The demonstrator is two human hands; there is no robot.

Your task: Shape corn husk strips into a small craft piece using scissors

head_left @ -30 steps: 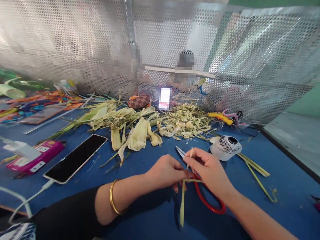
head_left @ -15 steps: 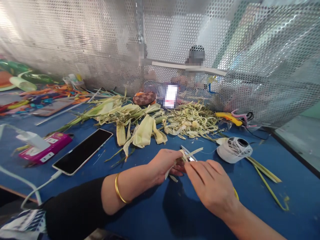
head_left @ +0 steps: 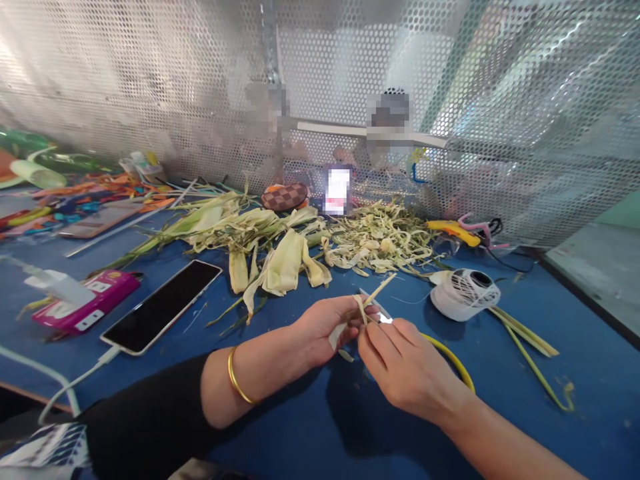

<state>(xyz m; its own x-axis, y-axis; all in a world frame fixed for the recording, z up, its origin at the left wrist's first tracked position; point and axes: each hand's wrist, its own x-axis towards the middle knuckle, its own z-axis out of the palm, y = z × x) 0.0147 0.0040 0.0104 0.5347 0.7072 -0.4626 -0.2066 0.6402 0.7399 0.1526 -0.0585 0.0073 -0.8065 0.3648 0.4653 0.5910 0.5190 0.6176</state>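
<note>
My left hand (head_left: 327, 327) is closed around a pale stem wrapped with a strip of corn husk (head_left: 361, 310); the stem's end sticks out up and to the right. My right hand (head_left: 405, 360) pinches the strip close beside the left fingertips. A loose pale husk end hangs under my left palm. Behind the hands, a metal blade (head_left: 383, 313) lies on the table, partly hidden. A yellow loop (head_left: 457, 363) shows beyond my right hand; whether it joins the blade is hidden. Right of the hands is a spool of white thread (head_left: 463, 303).
Corn husks (head_left: 280, 267) and a heap of shredded husk (head_left: 383, 240) lie ahead. At left are a phone (head_left: 163, 307) on a cable and a magenta power strip (head_left: 113, 290). Green stems (head_left: 530, 340) lie right. A perforated metal screen (head_left: 325, 60) closes the back, people behind it.
My right hand has shifted left and slightly down along the strip, uncovering more of the yellow loop. The stem end now points more steeply up. The whole view has shifted slightly.
</note>
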